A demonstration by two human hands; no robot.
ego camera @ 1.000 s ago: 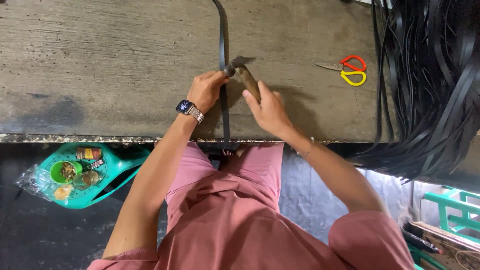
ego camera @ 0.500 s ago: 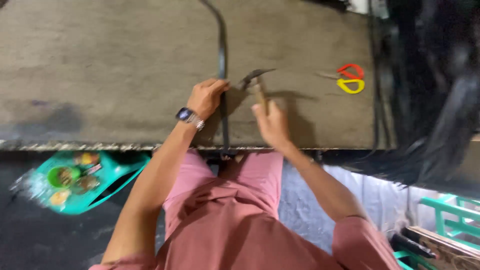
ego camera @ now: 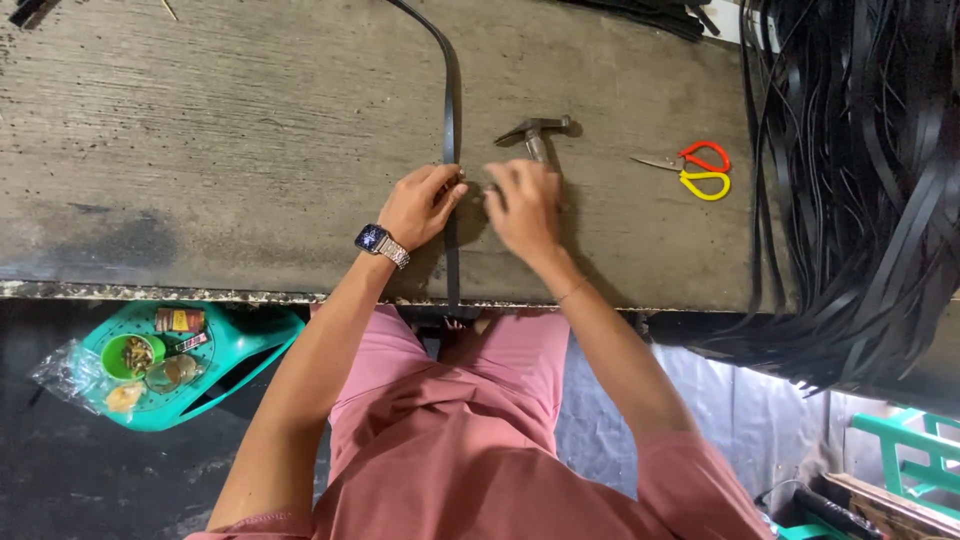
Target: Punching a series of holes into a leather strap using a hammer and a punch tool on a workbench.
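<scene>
A long black strap [ego camera: 447, 90] runs down the middle of the worn wooden table [ego camera: 200, 150] to its front edge. My left hand [ego camera: 420, 205], with a wristwatch, pinches the strap between thumb and fingers. My right hand [ego camera: 522, 205] lies just right of it, fingertips close to the left hand's fingers. A hammer [ego camera: 538, 132] lies flat on the table with its head beyond my right hand. Its handle runs under that hand, so whether the hand grips it is hidden.
Red and yellow scissors [ego camera: 697, 170] lie to the right on the table. A big bundle of black straps [ego camera: 870, 180] hangs over the table's right end. Below left, a green plastic stool [ego camera: 160, 365] carries a small cup and packets. A green crate [ego camera: 910, 450] stands lower right.
The hammer was raised in my right hand beside the strap. It now lies flat on the table, and my right hand has moved left toward my left hand. The left hand stayed on the strap.
</scene>
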